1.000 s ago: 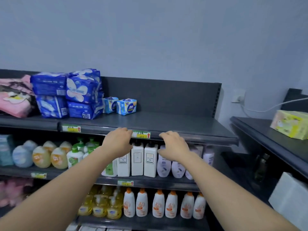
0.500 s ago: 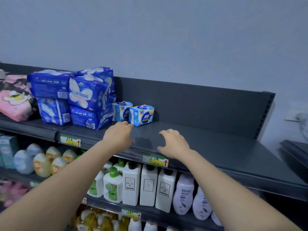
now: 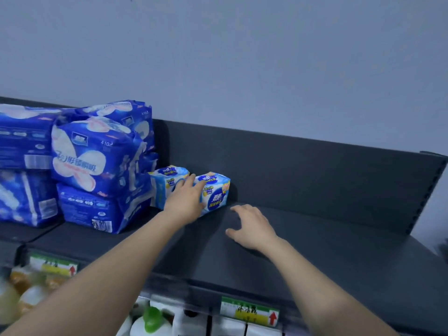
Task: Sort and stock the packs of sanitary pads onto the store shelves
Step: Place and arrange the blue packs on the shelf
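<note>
The left hand [image 3: 185, 201], at the edge of the top shelf [image 3: 327, 251] a moment earlier, is now laid on the small pack [image 3: 217, 194] standing there. Whether it is gripped cannot be told. The right hand [image 3: 253, 227] is rested nearby, spread and empty. A pick-up seems begun. A second small pack [image 3: 167, 183] and stacked large blue packs [image 3: 97, 166] are crowded at its left.

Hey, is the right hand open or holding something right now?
Open: the right hand has its fingers spread over the bare shelf, holding nothing.
</note>
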### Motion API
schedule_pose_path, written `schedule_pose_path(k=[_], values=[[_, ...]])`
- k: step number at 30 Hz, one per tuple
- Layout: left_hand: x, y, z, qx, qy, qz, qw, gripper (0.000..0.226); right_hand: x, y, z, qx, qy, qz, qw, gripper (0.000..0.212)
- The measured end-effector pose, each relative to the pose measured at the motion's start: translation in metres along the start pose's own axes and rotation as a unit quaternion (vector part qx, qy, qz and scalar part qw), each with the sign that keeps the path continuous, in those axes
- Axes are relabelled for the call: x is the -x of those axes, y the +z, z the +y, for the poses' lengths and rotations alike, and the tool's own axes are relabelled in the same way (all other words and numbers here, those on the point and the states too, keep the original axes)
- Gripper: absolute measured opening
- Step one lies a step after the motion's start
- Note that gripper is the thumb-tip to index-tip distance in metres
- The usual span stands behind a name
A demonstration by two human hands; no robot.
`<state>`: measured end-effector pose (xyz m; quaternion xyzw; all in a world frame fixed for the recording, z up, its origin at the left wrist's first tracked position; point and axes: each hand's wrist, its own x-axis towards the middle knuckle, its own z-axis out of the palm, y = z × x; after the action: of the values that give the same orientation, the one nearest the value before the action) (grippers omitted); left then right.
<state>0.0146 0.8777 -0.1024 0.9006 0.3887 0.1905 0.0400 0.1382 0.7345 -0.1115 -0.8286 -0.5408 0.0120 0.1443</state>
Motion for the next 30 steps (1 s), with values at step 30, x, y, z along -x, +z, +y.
schedule_pose_path(k=[30], values=[[-0.024,0.011,-0.028,-0.131,-0.046,0.108,0.984,0.043,-0.032,0.012,0.021,-0.520,0.107,0.061,0.845,0.118]])
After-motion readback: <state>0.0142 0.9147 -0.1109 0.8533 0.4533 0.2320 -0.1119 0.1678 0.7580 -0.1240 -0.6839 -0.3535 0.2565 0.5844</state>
